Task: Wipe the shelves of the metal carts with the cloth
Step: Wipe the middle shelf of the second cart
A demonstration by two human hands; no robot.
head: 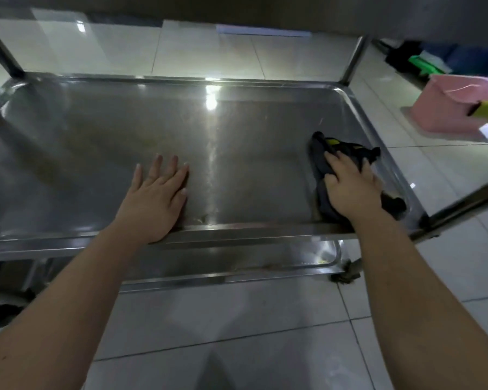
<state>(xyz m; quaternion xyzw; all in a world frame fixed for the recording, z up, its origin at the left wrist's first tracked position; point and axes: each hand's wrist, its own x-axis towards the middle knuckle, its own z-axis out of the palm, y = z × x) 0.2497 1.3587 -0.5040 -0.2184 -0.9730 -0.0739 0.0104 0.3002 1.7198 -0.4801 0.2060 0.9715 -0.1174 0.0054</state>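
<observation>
A stainless steel cart shelf [96, 142] with a raised rim fills the middle of the view. My left hand [155, 198] lies flat on it near the front edge, fingers spread, holding nothing. My right hand [350, 187] presses down on a dark cloth [347, 149] with a yellow patch, at the shelf's right front corner. The cloth sticks out beyond my fingers and beside my wrist. A lower shelf [237, 266] shows below the front rim.
The cart's upright posts stand at the back right [355, 57] and back left [3, 52]. A pink plastic tub [445, 102] sits on the tiled floor to the right, with green and blue items behind it. A caster wheel [347, 274] shows under the right front.
</observation>
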